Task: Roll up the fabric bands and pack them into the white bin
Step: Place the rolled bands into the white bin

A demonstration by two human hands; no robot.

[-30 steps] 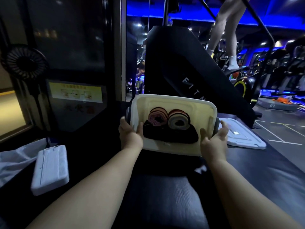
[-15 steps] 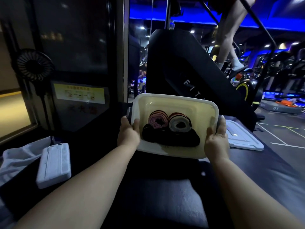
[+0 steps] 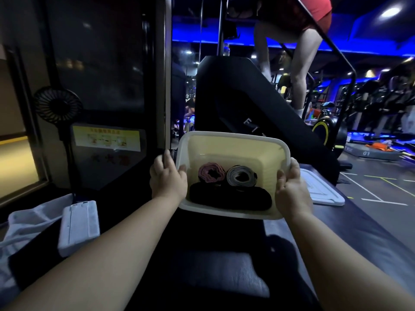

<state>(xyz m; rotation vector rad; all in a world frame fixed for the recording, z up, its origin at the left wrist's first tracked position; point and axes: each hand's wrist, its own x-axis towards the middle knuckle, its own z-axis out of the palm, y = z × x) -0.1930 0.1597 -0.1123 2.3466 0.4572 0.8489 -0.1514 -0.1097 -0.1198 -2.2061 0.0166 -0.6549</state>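
Note:
The white bin (image 3: 233, 144) is held up in front of me, tilted with its opening toward the camera. My left hand (image 3: 167, 181) grips its left rim, thumb inside the bin. My right hand (image 3: 292, 191) grips the right rim the same way. Inside lie a rolled pink band (image 3: 211, 175), a rolled grey band (image 3: 241, 179) beside it, and a black roll (image 3: 229, 198) along the near wall below them.
The bin's white lid (image 3: 323, 194) lies on the dark bench to the right. A white flat case (image 3: 78, 223) and pale cloth (image 3: 27, 223) sit at the left. A small black fan (image 3: 57, 106) stands behind. A person climbs a black stair machine (image 3: 247, 104) beyond.
Both hands have lifted the bin and tipped its opening more toward me. The rolls inside stayed in place.

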